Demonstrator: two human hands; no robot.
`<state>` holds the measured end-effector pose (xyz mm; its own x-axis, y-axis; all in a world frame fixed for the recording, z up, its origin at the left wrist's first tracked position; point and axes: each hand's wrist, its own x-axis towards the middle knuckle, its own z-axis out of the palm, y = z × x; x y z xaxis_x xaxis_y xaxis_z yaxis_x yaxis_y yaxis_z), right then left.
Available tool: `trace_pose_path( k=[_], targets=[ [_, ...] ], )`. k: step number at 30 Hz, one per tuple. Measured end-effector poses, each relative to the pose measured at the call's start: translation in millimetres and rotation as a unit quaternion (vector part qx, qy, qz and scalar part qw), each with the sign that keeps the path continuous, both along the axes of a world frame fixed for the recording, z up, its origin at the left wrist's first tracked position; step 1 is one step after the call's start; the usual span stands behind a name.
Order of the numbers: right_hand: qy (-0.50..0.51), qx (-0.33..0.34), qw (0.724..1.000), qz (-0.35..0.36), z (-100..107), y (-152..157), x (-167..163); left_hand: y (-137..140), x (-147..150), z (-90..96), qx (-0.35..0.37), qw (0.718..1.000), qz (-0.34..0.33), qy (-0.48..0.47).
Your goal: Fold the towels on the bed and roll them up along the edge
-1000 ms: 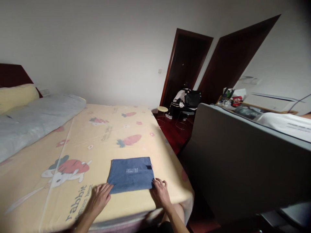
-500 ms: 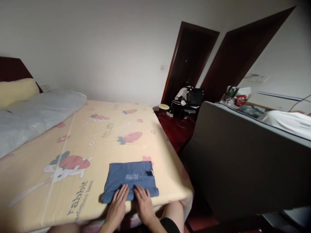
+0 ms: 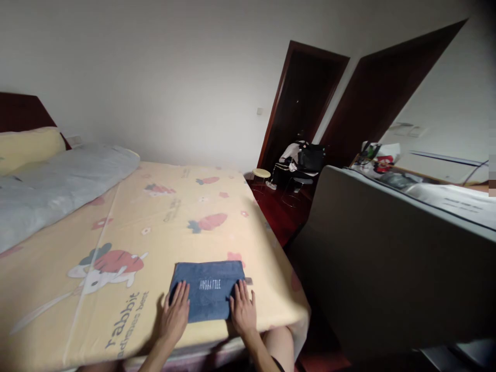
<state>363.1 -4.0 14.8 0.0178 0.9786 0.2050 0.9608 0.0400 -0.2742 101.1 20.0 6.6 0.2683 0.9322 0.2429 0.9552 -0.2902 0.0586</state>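
A dark blue folded towel [image 3: 209,300] lies flat near the front edge of the bed. White lettering, upside down to me, runs across its middle, and a small tag [image 3: 248,281] sticks out past its right edge. My left hand [image 3: 175,311] rests on the towel's left side, palm down with fingers stretched out. On the right side, my right hand [image 3: 244,307] lies the same way, its fingers extended over the edge. Neither hand grips the cloth.
The bed [image 3: 135,206] has a yellow sheet with rabbit and carrot prints. A grey quilt [image 3: 62,181] and a yellow pillow [image 3: 31,147] lie at left. A dark panel [image 3: 387,258] stands on the right. Two stools, one with a yellow seat [image 3: 261,173], stand by the doorway.
My hands have moved apart from the towel's near middle to its two sides. The rolled-up near edge now lies flat, and the tag now sticks out beyond the right edge.
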Motion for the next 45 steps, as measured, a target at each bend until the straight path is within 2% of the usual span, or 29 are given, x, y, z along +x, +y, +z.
trace_pose_path(
  k=[3, 5, 7, 10, 14, 17, 19, 22, 26, 28, 33, 38, 42, 45],
  targets=[
    [0.029, 0.010, 0.989, 0.141, 2.8, 3.8, -31.3, 3.8, 29.8, -6.1, 0.025, 0.990, -0.138, -0.017],
    [0.040, -0.015, 0.979, 0.201, 6.4, 9.0, -41.2, 8.7, 39.7, -5.7, 0.001, 0.987, -0.159, -0.023],
    [0.040, -0.030, 0.984, 0.173, 8.1, 14.8, -34.6, 14.7, 36.2, -2.2, -0.027, 0.992, -0.119, -0.029],
    [0.025, -0.026, 0.996, 0.083, 2.6, 20.0, -0.8, 21.9, 14.8, 4.1, -0.040, 0.997, -0.053, -0.029],
    [-0.016, 0.038, 0.998, 0.038, -17.6, 12.3, 46.1, 18.2, -8.1, 5.9, 0.033, 0.998, -0.041, -0.032],
    [-0.047, 0.107, 0.993, 0.021, -29.8, -3.5, 62.1, 3.4, -15.5, 2.1, 0.094, 0.993, -0.054, -0.036],
    [-0.055, 0.126, 0.990, 0.028, -32.3, -16.5, 66.4, -8.4, -23.2, -1.4, 0.114, 0.992, -0.040, -0.031],
    [-0.048, 0.106, 0.990, 0.075, -29.8, -35.8, 72.4, -22.4, -43.5, -6.4, 0.111, 0.993, -0.030, -0.036],
    [-0.039, 0.087, 0.989, 0.113, -23.8, -51.6, 81.9, -30.6, -71.6, -9.5, 0.076, 0.990, -0.095, -0.071],
    [-0.034, 0.084, 0.989, 0.117, -18.9, -52.5, 83.0, -31.0, -78.4, -8.7, 0.064, 0.989, -0.107, -0.079],
    [0.007, 0.055, 0.994, 0.099, 7.7, -38.7, 75.0, -21.6, -75.4, 3.9, -0.008, 0.990, -0.075, -0.123],
    [0.035, 0.043, 0.991, 0.122, 29.9, -22.2, 69.5, -12.3, -66.6, 26.7, -0.073, 0.986, -0.017, -0.148],
    [0.009, 0.061, 0.994, 0.087, 20.9, -11.5, 62.2, -13.6, -54.4, 41.6, -0.114, 0.988, 0.068, -0.072],
    [-0.030, 0.097, 0.995, 0.013, 5.0, -8.0, 48.0, -16.5, -40.0, 42.7, -0.082, 0.990, 0.111, -0.015]
  ],
)
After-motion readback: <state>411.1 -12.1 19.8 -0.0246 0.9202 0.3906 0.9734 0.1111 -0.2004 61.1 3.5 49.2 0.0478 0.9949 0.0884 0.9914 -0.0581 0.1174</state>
